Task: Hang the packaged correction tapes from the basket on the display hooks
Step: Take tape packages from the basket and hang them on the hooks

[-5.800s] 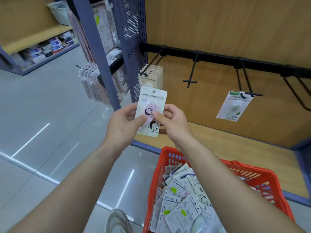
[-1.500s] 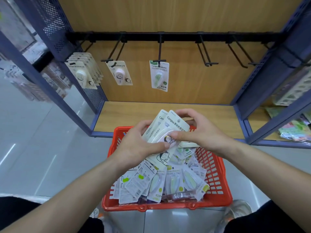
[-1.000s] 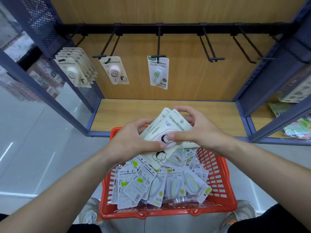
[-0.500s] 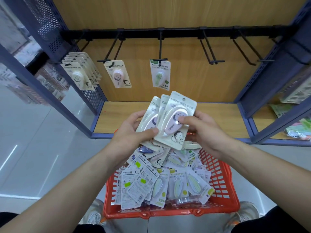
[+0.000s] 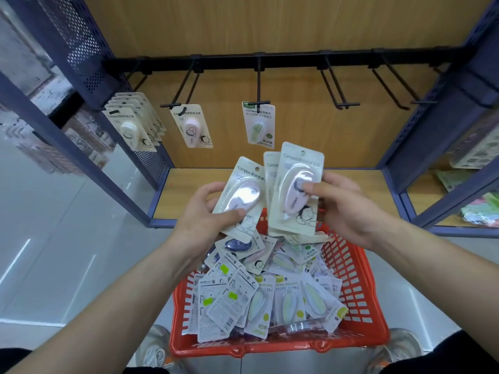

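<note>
Above the red basket (image 5: 372, 306), your left hand (image 5: 205, 211) grips one pink packet (image 5: 243, 195) while your right hand (image 5: 348, 209) pinches a small stack (image 5: 297, 190). You seem between picking and hanging; next, line a packet's hole up with the second hook (image 5: 170, 105).

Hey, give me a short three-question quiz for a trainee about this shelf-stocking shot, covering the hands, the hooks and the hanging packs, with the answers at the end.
1. True or false: the right hand is empty.
2. How many hooks on the black rail are bare? A none, B two, C four.
3. Fill in: the lone green pack hangs on the ___ hook.
Key: 1 false, it grips a pink pack, as does the left hand; 2 B; 3 middle.
</note>
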`<move>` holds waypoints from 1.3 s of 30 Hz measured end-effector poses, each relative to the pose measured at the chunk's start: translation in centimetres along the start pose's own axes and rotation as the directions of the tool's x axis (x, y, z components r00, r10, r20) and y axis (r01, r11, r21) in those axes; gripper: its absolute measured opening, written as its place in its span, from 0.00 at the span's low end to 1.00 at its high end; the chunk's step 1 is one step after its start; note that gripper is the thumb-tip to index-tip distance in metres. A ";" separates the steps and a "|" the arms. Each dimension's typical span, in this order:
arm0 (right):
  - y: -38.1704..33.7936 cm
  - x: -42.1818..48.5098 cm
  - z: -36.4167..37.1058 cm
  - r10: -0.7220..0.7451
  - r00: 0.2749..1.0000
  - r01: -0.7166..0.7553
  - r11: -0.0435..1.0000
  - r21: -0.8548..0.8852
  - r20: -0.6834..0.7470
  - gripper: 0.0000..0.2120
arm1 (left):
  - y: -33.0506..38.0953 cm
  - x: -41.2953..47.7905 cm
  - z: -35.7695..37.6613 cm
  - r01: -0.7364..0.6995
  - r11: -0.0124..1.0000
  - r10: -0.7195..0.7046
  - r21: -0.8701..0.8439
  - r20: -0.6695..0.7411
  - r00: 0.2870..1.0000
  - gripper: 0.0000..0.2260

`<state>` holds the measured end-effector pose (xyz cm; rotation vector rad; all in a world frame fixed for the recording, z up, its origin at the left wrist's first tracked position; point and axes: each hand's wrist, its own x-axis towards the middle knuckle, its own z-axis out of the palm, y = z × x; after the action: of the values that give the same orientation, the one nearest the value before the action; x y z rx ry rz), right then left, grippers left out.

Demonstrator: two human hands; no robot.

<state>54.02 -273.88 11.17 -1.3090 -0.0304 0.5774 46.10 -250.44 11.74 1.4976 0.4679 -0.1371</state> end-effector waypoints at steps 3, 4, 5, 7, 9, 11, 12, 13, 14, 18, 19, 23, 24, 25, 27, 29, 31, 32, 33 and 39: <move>0.8 -0.1 1.0 0.012 0.997 -0.014 1.000 0.016 0.071 0.24 | -0.2 -0.3 0.8 -0.015 0.999 0.017 -0.051 0.041 0.999 0.21; 1.0 0.0 1.3 0.012 0.997 -0.014 1.000 0.027 0.082 0.23 | -0.2 -0.3 1.1 -0.025 0.997 0.028 -0.069 0.043 0.999 0.19; 1.2 0.0 1.6 0.010 0.996 -0.013 0.999 0.035 0.089 0.21 | -0.2 -0.4 1.2 -0.033 0.996 0.037 -0.080 0.045 0.998 0.18; 1.5 0.1 2.2 0.003 0.996 -0.008 0.999 0.046 0.092 0.18 | -0.1 -0.5 1.4 -0.031 0.996 0.036 -0.087 0.050 0.998 0.23; 1.6 0.1 2.7 0.001 0.998 -0.006 0.998 0.063 0.070 0.17 | -0.2 -0.4 1.3 -0.025 0.996 0.028 -0.091 0.035 0.999 0.28; 1.6 0.1 3.0 0.001 1.000 -0.003 0.996 0.086 0.030 0.16 | -0.4 -0.2 1.0 -0.022 0.996 0.022 -0.091 -0.003 1.000 0.27; 1.6 0.2 3.1 -0.001 1.000 0.001 0.996 0.091 0.004 0.16 | -0.4 0.0 0.7 -0.021 0.995 0.018 -0.099 -0.028 0.999 0.25; 1.6 0.3 3.2 -0.004 1.000 0.007 0.997 0.080 -0.027 0.15 | -0.4 0.2 0.3 -0.019 0.994 0.014 -0.106 -0.054 0.998 0.23; 1.6 0.3 3.2 -0.008 0.998 0.011 0.999 0.052 -0.059 0.15 | -0.3 0.4 -0.2 -0.018 0.994 0.010 -0.106 -0.080 0.997 0.22; 1.4 1.0 3.6 -0.026 0.994 0.017 0.996 -0.083 -0.108 0.12 | 0.2 1.1 -2.9 -0.046 0.997 0.033 -0.063 -0.182 0.983 0.19; 1.4 1.5 4.0 -0.032 0.994 0.020 0.994 -0.111 -0.105 0.12 | 0.3 1.3 -3.7 -0.055 0.997 0.042 -0.057 -0.209 0.977 0.20; 1.2 5.1 7.4 -0.082 0.989 0.054 0.974 -0.221 -0.122 0.08 | 0.2 1.3 -7.7 -0.056 0.997 0.040 -0.048 -0.288 0.957 0.20; 1.2 6.5 8.7 -0.106 0.987 0.073 0.964 -0.254 -0.119 0.08 | 0.2 1.3 -8.8 -0.058 0.997 0.039 -0.051 -0.307 0.951 0.20; 1.2 7.9 10.0 -0.128 0.985 0.092 0.955 -0.281 -0.113 0.07 | 0.1 1.1 -9.8 -0.063 0.996 0.041 -0.056 -0.324 0.945 0.21; 1.1 10.6 12.5 -0.159 0.982 0.123 0.948 -0.293 -0.102 0.07 | 0.0 0.9 -11.6 -0.082 0.995 0.058 -0.057 -0.345 0.937 0.21; 1.0 13.1 14.8 -0.188 0.977 0.153 0.946 -0.285 -0.101 0.06 | 0.1 0.7 -12.9 -0.099 0.993 0.071 -0.057 -0.366 0.928 0.22; 1.0 15.1 16.5 -0.213 0.972 0.173 0.937 -0.303 -0.103 0.06 | 0.2 0.6 -13.9 -0.114 0.991 0.080 -0.068 -0.384 0.920 0.20; 1.0 15.8 17.1 -0.216 0.970 0.173 0.935 -0.310 -0.108 0.06 | 0.2 0.6 -14.3 -0.125 0.989 0.084 -0.080 -0.390 0.917 0.18; 1.1 16.3 17.5 -0.214 0.970 0.170 0.935 -0.312 -0.115 0.07 | 0.3 0.6 -14.5 -0.134 0.986 0.086 -0.095 -0.393 0.915 0.17; 1.4 18.0 18.3 -0.217 0.962 0.152 0.929 -0.338 -0.165 0.07 | 0.8 0.8 -14.9 -0.171 0.973 0.102 -0.155 -0.377 0.920 0.19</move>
<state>62.77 -249.75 9.69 -1.6585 -0.0849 0.2819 43.96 -235.62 12.13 1.3680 0.6545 0.2982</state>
